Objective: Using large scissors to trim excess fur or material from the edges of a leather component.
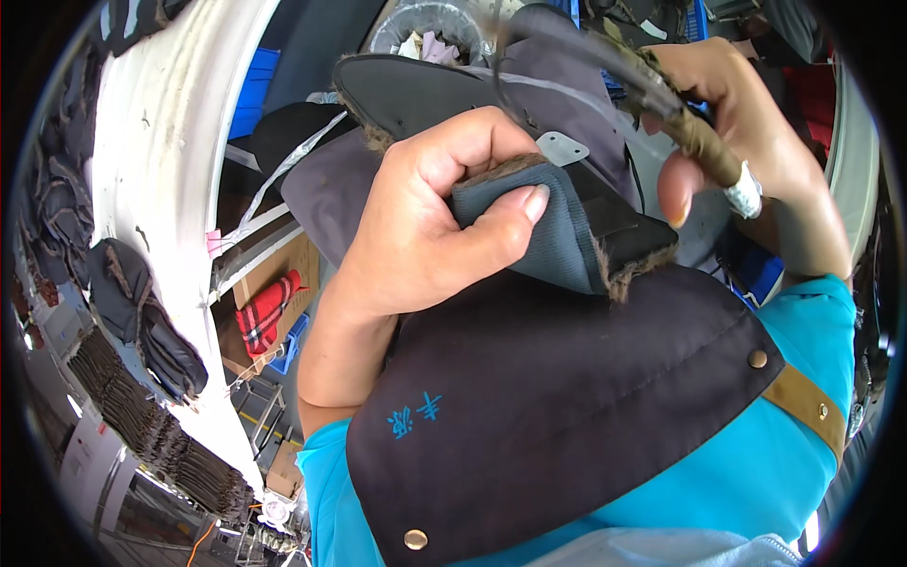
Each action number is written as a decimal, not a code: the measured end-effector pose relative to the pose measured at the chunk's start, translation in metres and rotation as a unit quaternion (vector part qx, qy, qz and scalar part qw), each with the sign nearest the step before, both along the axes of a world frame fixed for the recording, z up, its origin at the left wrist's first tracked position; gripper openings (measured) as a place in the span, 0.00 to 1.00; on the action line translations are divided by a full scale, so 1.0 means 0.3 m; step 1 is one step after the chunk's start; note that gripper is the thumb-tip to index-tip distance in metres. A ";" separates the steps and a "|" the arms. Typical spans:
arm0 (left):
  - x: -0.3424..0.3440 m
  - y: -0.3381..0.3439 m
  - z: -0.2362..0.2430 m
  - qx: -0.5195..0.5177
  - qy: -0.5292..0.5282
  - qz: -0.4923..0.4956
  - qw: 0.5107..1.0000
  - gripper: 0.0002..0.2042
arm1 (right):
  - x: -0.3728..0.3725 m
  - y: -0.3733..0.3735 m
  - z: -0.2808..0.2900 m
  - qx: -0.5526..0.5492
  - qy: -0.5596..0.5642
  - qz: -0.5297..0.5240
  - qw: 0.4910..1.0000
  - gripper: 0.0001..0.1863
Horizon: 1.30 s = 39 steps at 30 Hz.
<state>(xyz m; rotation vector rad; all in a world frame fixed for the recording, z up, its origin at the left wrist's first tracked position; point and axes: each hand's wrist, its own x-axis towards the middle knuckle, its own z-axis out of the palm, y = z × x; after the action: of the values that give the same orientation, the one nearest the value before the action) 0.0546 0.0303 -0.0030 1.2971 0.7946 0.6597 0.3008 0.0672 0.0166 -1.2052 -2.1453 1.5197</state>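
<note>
My left hand [425, 217] grips a folded grey fabric piece [562, 231] with brown furry edges, thumb pressed across its face. Right of it, my right hand [756, 132] has its fingers curled on a dark tool [704, 146] wrapped in olive tape, with a pale tip; the thumb hangs apart and the tool's upper part is blurred. Behind the left hand lie a dark fur-edged piece [406, 90], purple-grey padded material [321, 189] and a small pale metal plate [562, 146] with holes. My dark apron [557, 378] sits just below both hands.
A white table [161, 189] curves down the left, with dark stacked pieces [151, 425] and loose ones [142, 321]. Beside it are a blue crate [250, 85] and red plaid cloth [265, 312] on a cardboard box. A lined bin [425, 28] stands at the top.
</note>
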 end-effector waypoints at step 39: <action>-0.016 -0.052 -0.050 0.146 -0.071 0.173 0.971 0.06 | 0.009 -0.044 -0.043 -0.002 -0.017 0.003 1.000 0.40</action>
<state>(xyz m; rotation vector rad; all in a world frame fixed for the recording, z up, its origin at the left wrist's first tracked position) 0.0498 0.0148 -0.0181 1.3675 0.8343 1.1723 0.3034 0.0539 0.0038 -1.2353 -2.1707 1.5166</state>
